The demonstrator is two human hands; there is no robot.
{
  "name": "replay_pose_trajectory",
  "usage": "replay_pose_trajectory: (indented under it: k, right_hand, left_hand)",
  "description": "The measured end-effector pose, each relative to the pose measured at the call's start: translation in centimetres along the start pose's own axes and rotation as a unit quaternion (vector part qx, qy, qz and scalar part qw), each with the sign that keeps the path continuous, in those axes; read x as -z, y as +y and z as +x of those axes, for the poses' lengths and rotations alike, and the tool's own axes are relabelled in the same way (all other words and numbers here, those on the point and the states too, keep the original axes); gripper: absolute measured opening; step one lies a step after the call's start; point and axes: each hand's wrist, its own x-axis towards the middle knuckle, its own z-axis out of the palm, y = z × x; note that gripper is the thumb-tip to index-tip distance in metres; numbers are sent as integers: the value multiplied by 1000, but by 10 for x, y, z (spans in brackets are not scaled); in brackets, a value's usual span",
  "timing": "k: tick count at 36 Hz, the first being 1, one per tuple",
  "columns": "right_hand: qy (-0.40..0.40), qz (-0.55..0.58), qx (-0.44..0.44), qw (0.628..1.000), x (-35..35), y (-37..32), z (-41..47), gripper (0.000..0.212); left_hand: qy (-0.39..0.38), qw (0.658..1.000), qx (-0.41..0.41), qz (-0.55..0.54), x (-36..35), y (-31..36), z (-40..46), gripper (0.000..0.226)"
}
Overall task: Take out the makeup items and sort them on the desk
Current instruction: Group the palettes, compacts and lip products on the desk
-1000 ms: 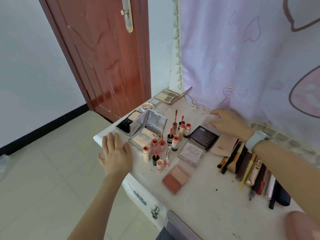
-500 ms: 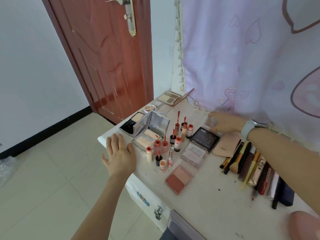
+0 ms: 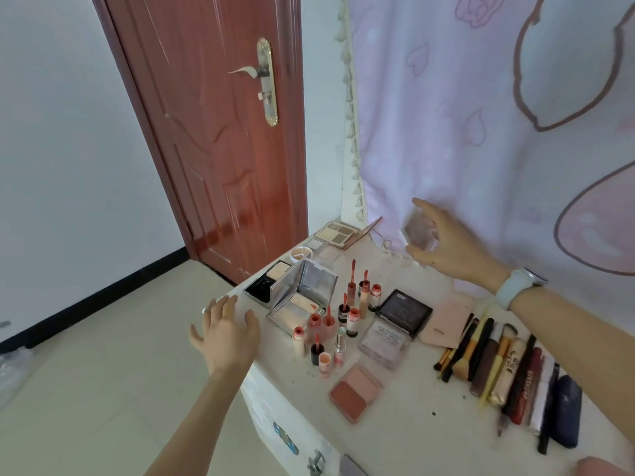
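Observation:
My right hand is raised above the back of the white desk and pinches a small clear compact between thumb and fingers. My left hand rests flat with spread fingers on the desk's left corner. Between them stand several lip glosses and lipsticks beside an open silver powder compact. A black palette, a clear-lidded palette and a pink blush lie in the middle. Brushes and pencils lie in a row on the right.
An eyeshadow palette and a small round pot lie at the back left corner. A pink curtain hangs behind the desk. A red door stands at the left, with tiled floor below.
My right hand has picked the small clear compact up from the back of the desk and lifted it toward the curtain. My left hand has stayed at the corner.

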Motion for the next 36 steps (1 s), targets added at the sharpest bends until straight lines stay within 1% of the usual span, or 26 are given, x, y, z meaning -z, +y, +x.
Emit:
replay_pose_trajectory:
  k: [3, 6, 8, 9, 10, 11, 12, 13, 15, 17, 18, 20, 22, 23, 26, 28, 31, 33, 36]
  right_hand:
    - [4, 64, 26, 998, 9, -19, 2, 85]
    - [-4, 92, 69, 993, 17, -43, 5, 84]
    - [-16, 115, 92, 989, 21, -59, 6, 84]
    - [-24, 127, 101, 986, 22, -66, 5, 84]
    - [-32, 139, 110, 984, 23, -73, 4, 85]
    - [-41, 151, 118, 981, 24, -79, 3, 86]
    - [-51, 157, 125, 978, 24, -85, 0, 87]
    - [-58, 158, 134, 977, 24, -90, -2, 89]
    - [-61, 139, 155, 976, 23, -98, -5, 92]
    - [-59, 114, 170, 977, 23, -104, -8, 94]
    - [-58, 104, 174, 977, 23, -106, -10, 94]
    - [-56, 90, 181, 978, 24, -110, -12, 91]
    - [-50, 79, 185, 978, 26, -113, -15, 88]
    - [-48, 67, 187, 979, 28, -113, -16, 86]
    - [-60, 18, 196, 979, 31, -112, -20, 77]
    - [-38, 28, 191, 980, 32, -110, -22, 68]
    - [5, 109, 161, 981, 35, -112, -21, 37]
    - [3, 142, 139, 980, 38, -117, -21, 21]
    - [0, 114, 138, 984, 38, -124, -22, 18]
  left_hand:
    - [63, 997, -33, -42, 5, 12, 7, 37]
    - [125, 984, -89, -93, 20, 38, 17, 30]
    - [134, 969, -143, -149, 33, 61, 23, 27]
    - [118, 960, -169, -191, 42, 75, 25, 28]
    - [86, 950, -187, -237, 52, 89, 25, 28]
    - [37, 939, -191, -283, 63, 103, 24, 28]
    - [-29, 924, -184, -333, 75, 117, 21, 28]
    - [-109, 898, -169, -390, 84, 129, 19, 29]
    - [-267, 827, -127, -478, 96, 149, 16, 42]
    - [-365, 774, -111, -506, 101, 163, 16, 62]
    - [-398, 753, -111, -513, 103, 169, 14, 66]
    - [-437, 718, -102, -532, 108, 178, 10, 58]
    - [-449, 688, -86, -564, 110, 184, 6, 50]
    - [-448, 679, -85, -576, 110, 185, 5, 46]
    - [-426, 668, -61, -607, 108, 186, 2, 40]
    - [-407, 657, -35, -634, 105, 185, 2, 41]
    - [-359, 673, -59, -644, 97, 183, 4, 54]
    - [-330, 679, -70, -652, 95, 183, 5, 56]
    - [-285, 692, -98, -656, 94, 187, 4, 57]
